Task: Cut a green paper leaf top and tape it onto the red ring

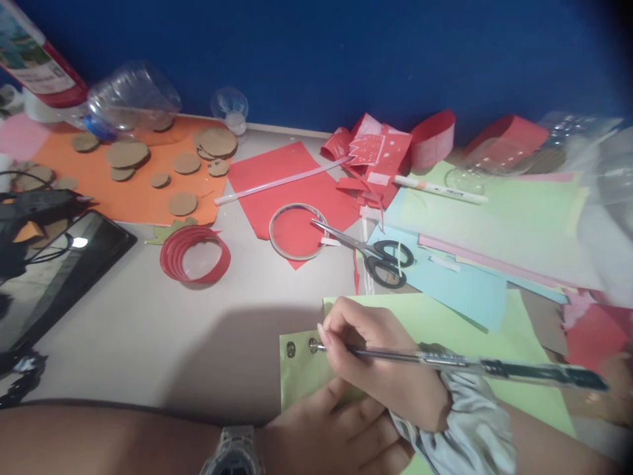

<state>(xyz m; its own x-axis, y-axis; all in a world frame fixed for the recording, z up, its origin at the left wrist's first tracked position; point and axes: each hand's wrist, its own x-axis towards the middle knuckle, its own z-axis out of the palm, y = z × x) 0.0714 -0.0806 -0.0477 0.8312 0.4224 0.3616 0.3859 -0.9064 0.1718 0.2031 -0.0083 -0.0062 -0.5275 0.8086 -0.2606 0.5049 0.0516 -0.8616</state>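
My right hand is closed round a clear pen, its tip touching a small round mark on a light green sheet of paper. A second small circle sits just left of the tip. My left hand, with a watch on the wrist, lies flat on the lower part of the green sheet, fingers stretched out and pressing it down. A grey scrunchie sits on my right wrist.
Black-handled scissors lie above the green sheet, beside a clear ring on red paper. A red paper ring, cardboard discs on an orange sheet, a plastic bottle, a tablet and stacked coloured papers surround them.
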